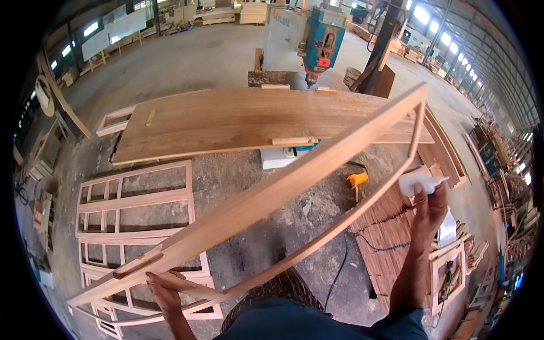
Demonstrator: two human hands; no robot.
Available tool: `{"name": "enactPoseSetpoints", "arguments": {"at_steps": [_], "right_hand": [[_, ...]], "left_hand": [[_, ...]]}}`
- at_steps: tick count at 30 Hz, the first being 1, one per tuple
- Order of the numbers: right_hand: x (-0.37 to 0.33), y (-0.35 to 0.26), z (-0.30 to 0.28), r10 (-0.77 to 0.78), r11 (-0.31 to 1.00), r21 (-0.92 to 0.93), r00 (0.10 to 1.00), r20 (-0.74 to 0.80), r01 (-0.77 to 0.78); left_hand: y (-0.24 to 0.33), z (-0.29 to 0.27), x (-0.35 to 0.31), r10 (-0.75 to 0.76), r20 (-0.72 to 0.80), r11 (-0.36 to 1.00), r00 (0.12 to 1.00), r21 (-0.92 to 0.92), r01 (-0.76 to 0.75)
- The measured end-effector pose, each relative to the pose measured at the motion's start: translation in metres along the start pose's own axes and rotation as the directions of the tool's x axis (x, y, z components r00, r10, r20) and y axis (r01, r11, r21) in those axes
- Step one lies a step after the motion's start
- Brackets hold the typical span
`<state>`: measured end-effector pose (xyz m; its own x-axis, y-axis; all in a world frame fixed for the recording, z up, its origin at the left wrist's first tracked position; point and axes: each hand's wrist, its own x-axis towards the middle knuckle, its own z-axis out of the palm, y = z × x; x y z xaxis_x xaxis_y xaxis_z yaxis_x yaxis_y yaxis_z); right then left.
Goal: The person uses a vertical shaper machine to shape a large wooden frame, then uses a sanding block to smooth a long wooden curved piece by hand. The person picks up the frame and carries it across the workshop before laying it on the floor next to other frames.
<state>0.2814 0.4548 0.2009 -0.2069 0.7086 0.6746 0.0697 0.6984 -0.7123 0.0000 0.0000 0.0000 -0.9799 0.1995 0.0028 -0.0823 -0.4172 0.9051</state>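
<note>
My left hand (164,292) grips a short crosspiece near the left end of a long wooden frame (266,195). The frame slants across the view, from low at the left to high at the right, above the floor. Its wide rail has a long slot near the left end. My right hand (433,204) is closed around a white plastic squeeze bottle (416,181) with a pointed nozzle, just right of the frame's narrower rail. The nozzle points to the right, away from the frame.
Beyond the frame lies a broad wooden panel (226,119), with a blue drilling machine (326,42) behind it. Several slatted wooden frames (136,199) lie at the left. Stacked wood strips (385,226) are at the right. A yellow power tool (357,180) and cable (339,272) lie between.
</note>
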Motion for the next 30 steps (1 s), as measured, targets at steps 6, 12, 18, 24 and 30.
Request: {"name": "enactPoseSetpoints", "arguments": {"at_steps": [6,12,18,24,30], "right_hand": [[0.172,0.013,0.093,-0.271,0.961,0.082,0.961,0.057,0.266],[0.320,0.035,0.156,-0.413,0.901,-0.079,0.900,0.143,0.426],[0.423,0.020,0.219,-0.552,0.773,-0.265,0.817,0.169,0.577],[0.480,-0.004,0.367,-0.399,0.914,0.064,0.866,0.300,0.400],[0.595,0.089,0.480,-0.257,0.900,-0.202,0.845,0.469,0.386]], "left_hand": [[-0.035,0.110,0.119,-0.007,-0.047,1.000,0.999,0.002,0.007],[-0.015,0.240,0.228,-0.012,0.105,0.999,0.994,-0.051,0.017],[-0.011,0.362,0.323,-0.167,0.251,0.986,0.954,0.023,0.167],[0.004,0.427,0.407,-0.261,0.319,0.964,0.911,0.035,0.264],[-0.001,0.506,0.462,-0.230,0.297,0.970,0.927,-0.009,0.244]]}}
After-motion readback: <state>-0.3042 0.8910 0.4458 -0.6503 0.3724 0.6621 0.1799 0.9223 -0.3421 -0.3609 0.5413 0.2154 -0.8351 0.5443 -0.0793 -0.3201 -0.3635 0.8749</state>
